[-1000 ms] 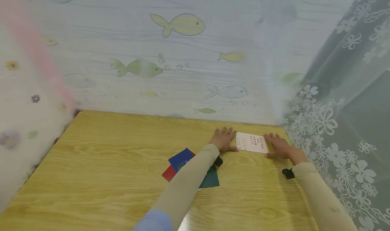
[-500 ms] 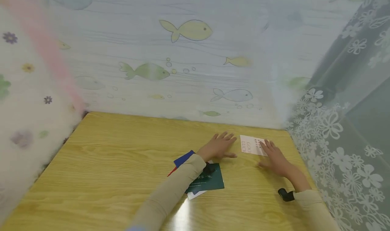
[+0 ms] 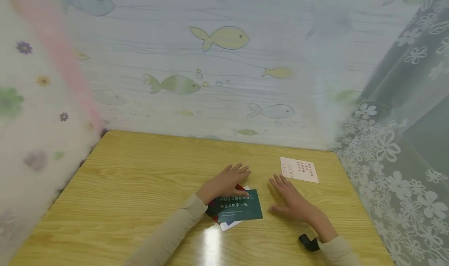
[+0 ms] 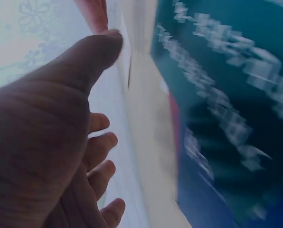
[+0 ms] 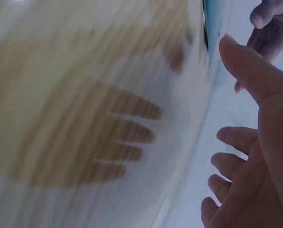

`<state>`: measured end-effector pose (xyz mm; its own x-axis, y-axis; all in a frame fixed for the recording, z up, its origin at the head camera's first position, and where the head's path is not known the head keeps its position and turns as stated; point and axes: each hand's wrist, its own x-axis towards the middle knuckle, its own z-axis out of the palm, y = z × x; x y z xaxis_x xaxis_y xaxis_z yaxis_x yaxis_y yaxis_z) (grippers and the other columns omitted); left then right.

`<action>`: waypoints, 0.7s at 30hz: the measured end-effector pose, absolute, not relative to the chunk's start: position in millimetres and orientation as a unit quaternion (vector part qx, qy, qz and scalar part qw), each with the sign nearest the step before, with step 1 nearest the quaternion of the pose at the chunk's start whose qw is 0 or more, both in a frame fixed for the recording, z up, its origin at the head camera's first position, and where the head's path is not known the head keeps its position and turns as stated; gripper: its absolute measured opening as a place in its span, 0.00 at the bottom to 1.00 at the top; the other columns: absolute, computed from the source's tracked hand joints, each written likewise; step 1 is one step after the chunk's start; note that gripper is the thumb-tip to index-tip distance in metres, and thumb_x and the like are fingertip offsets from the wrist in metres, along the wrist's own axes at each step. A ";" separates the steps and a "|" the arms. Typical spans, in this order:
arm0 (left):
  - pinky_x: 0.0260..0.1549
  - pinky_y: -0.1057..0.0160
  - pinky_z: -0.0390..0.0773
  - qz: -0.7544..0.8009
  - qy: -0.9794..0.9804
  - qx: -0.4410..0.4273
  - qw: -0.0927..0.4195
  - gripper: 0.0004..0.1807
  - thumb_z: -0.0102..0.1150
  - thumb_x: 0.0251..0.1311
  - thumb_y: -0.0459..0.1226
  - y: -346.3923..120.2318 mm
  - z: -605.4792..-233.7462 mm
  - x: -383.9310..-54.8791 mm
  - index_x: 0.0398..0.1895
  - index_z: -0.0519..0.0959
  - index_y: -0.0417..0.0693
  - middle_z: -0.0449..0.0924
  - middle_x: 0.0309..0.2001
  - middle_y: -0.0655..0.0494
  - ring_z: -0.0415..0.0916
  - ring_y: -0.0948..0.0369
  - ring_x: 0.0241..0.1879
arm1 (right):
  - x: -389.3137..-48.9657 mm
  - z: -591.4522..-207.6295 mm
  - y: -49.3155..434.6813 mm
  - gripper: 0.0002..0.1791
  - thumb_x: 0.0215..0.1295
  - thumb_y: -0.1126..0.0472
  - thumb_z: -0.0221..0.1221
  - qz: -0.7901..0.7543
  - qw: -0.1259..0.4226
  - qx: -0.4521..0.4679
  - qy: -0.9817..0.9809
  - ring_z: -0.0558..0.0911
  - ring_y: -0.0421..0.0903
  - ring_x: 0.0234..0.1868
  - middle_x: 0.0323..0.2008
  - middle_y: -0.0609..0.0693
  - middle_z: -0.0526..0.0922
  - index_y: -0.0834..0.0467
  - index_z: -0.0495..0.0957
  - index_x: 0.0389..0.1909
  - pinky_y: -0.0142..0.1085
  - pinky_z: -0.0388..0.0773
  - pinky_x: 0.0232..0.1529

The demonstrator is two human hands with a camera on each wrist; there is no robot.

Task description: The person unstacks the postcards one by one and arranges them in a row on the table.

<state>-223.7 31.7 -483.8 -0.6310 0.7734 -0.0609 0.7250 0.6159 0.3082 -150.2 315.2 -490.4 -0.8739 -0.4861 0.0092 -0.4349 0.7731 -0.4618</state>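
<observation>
A pile of cards lies on the table. On top is a dark green card (image 3: 238, 210) with white lettering; edges of a white card (image 3: 229, 226), a blue card (image 4: 196, 199) and a red card show beneath. My left hand (image 3: 224, 183) is over the pile's upper left part, fingers extended and thumb apart, gripping nothing. To the right of the pile, my right hand (image 3: 294, 201) is held above the tabletop with straight fingers, also holding nothing. A pale pink card (image 3: 301, 169) printed "GOO LUC" lies beyond its fingertips; the print's end is covered.
The wood-grain table (image 3: 147, 168) meets a fish-patterned wall covering (image 3: 224, 79) at the back. A lace curtain (image 3: 389, 168) hangs along the right edge, and flowered fabric (image 3: 38, 141) borders the left. A black wrist strap piece (image 3: 308, 242) sits by my right wrist.
Both hands have left the pink card, which stays flat near the back right corner. They have drawn back and left, the left hand to the card pile, the right hand beside it.
</observation>
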 end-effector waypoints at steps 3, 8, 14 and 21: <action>0.79 0.44 0.48 0.144 0.890 0.420 0.099 0.45 0.59 0.68 0.57 14.4 -487.3 -215.2 0.81 0.57 0.48 0.53 0.81 0.51 0.44 0.51 0.81 | -147.9 -492.8 303.4 0.52 0.62 0.45 0.70 -0.241 0.069 -0.253 0.934 0.47 0.71 0.79 0.79 0.66 0.52 0.64 0.55 0.79 0.69 0.49 0.74; 0.78 0.42 0.50 0.159 0.892 0.414 0.092 0.43 0.60 0.68 0.55 -10.5 -493.2 -197.6 0.80 0.59 0.46 0.55 0.80 0.48 0.47 0.49 0.81 | -147.8 -494.5 290.7 0.56 0.56 0.42 0.73 -0.245 0.094 -0.269 0.927 0.47 0.70 0.79 0.79 0.65 0.52 0.63 0.57 0.78 0.69 0.49 0.74; 0.77 0.41 0.51 0.178 0.903 0.380 0.090 0.45 0.60 0.65 0.59 -34.0 -500.0 -174.2 0.79 0.61 0.45 0.54 0.80 0.47 0.47 0.48 0.81 | -151.6 -495.2 284.8 0.59 0.50 0.47 0.78 -0.239 0.116 -0.280 0.922 0.45 0.71 0.79 0.79 0.65 0.52 0.61 0.58 0.78 0.69 0.45 0.75; 0.77 0.39 0.52 0.184 0.912 0.358 0.085 0.53 0.64 0.57 0.65 -52.4 -505.9 -156.6 0.77 0.64 0.42 0.55 0.80 0.45 0.48 0.45 0.80 | -154.1 -491.9 280.1 0.57 0.45 0.49 0.81 -0.231 0.119 -0.284 0.923 0.48 0.74 0.78 0.77 0.69 0.57 0.65 0.64 0.74 0.71 0.47 0.73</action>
<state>-156.6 -52.4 -505.9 -0.7292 0.6839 -0.0232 0.6216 0.6762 0.3954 -154.1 280.1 -491.9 -0.8102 -0.5795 -0.0887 -0.4692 0.7317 -0.4945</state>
